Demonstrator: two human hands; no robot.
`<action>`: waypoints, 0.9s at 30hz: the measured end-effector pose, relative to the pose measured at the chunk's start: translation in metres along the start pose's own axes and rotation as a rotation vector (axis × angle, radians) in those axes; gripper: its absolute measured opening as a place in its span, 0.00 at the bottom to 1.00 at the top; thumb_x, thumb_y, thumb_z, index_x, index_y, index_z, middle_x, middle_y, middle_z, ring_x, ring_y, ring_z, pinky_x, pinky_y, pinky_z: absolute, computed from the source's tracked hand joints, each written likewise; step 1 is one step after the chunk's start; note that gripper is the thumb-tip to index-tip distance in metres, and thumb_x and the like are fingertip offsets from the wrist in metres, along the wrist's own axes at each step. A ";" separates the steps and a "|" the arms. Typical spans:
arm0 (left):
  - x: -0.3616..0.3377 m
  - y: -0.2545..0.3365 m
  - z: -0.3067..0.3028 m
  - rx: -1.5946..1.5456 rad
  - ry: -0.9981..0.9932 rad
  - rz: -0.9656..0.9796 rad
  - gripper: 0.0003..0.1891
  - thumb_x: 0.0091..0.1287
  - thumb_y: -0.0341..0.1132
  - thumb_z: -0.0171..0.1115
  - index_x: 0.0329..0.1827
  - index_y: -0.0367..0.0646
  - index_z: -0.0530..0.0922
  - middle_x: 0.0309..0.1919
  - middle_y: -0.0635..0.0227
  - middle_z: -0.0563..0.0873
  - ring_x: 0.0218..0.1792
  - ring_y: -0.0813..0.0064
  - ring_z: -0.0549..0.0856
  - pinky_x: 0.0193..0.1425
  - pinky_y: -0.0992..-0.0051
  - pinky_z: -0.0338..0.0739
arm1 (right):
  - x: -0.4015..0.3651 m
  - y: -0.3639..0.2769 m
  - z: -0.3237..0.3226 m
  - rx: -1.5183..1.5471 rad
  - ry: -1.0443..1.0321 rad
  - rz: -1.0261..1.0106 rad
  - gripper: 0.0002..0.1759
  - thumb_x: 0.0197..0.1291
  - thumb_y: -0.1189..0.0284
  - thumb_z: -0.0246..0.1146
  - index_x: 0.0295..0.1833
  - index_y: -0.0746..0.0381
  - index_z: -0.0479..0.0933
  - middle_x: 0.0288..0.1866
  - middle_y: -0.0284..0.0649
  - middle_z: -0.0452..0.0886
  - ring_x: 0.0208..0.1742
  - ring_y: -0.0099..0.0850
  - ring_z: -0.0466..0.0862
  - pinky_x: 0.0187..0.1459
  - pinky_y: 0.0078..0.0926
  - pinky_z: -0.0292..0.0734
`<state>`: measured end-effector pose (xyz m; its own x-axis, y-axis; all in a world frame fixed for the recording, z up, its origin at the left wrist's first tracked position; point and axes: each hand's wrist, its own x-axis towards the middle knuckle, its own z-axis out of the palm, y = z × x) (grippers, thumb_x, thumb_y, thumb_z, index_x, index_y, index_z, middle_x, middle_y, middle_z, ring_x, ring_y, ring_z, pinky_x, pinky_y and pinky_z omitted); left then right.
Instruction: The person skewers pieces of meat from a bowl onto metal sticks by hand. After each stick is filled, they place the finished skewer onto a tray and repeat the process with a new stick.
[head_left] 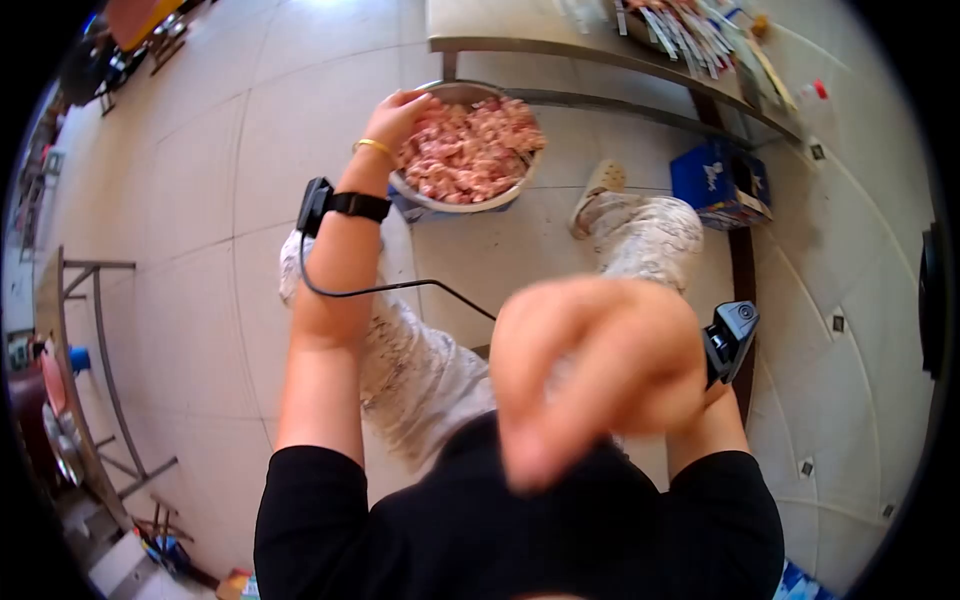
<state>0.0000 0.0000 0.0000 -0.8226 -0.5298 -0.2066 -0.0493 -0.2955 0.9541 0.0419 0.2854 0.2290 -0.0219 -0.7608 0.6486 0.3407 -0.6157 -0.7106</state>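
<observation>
A round metal bowl [408,193] heaped with pinkish raw meat pieces [470,150] sits low in front of me, beside the table. My left hand [397,116] is at the bowl's left rim, fingers bent over the edge and touching the meat; the fingertips are partly hidden. That wrist wears a yellow bangle and a black strap with a small device [318,206]. Close to the camera, my right hand [605,360] is raised and blurred by motion. Its fingers are curled together, and anything between them cannot be made out.
A metal-edged table [520,42] stands ahead, with a pile of skewer-like strips [680,35] at its right. Below it is a blue box [712,185]. A metal frame [105,350] stands at left. A pale padded panel [840,260] runs along the right.
</observation>
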 end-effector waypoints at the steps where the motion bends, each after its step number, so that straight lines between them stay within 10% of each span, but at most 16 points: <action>1: 0.001 0.003 0.000 0.008 0.004 0.015 0.20 0.68 0.35 0.61 0.58 0.32 0.72 0.44 0.61 0.86 0.37 0.77 0.84 0.39 0.82 0.80 | -0.009 0.001 -0.018 -0.258 -0.004 0.179 0.10 0.57 0.80 0.57 0.44 0.66 0.80 0.41 0.44 0.81 0.39 0.33 0.80 0.39 0.28 0.75; 4: 0.010 0.011 -0.018 0.045 0.010 0.014 0.21 0.68 0.35 0.61 0.58 0.31 0.71 0.44 0.61 0.86 0.36 0.79 0.83 0.37 0.84 0.79 | -0.041 0.034 -0.074 -0.939 0.148 0.567 0.13 0.56 0.83 0.55 0.46 0.65 0.78 0.39 0.38 0.79 0.38 0.26 0.78 0.40 0.24 0.74; 11: 0.012 0.015 -0.012 0.351 0.057 0.035 0.22 0.66 0.40 0.62 0.57 0.33 0.74 0.40 0.65 0.86 0.34 0.83 0.81 0.37 0.84 0.77 | -0.112 0.124 -0.191 -1.585 0.221 0.798 0.09 0.60 0.73 0.57 0.41 0.65 0.78 0.40 0.48 0.80 0.43 0.47 0.80 0.44 0.38 0.75; 27: 0.058 -0.038 -0.020 1.151 0.144 0.011 0.13 0.62 0.36 0.58 0.47 0.45 0.83 0.46 0.55 0.86 0.50 0.57 0.84 0.56 0.66 0.76 | -0.119 0.179 -0.211 -1.806 0.128 0.902 0.04 0.52 0.75 0.57 0.31 0.64 0.76 0.28 0.48 0.82 0.31 0.46 0.84 0.33 0.41 0.79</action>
<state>-0.0350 -0.0353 -0.0524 -0.7579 -0.6351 -0.1494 -0.5896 0.5687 0.5735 -0.0931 0.2224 -0.0328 -0.4976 -0.8652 0.0609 -0.8532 0.4756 -0.2142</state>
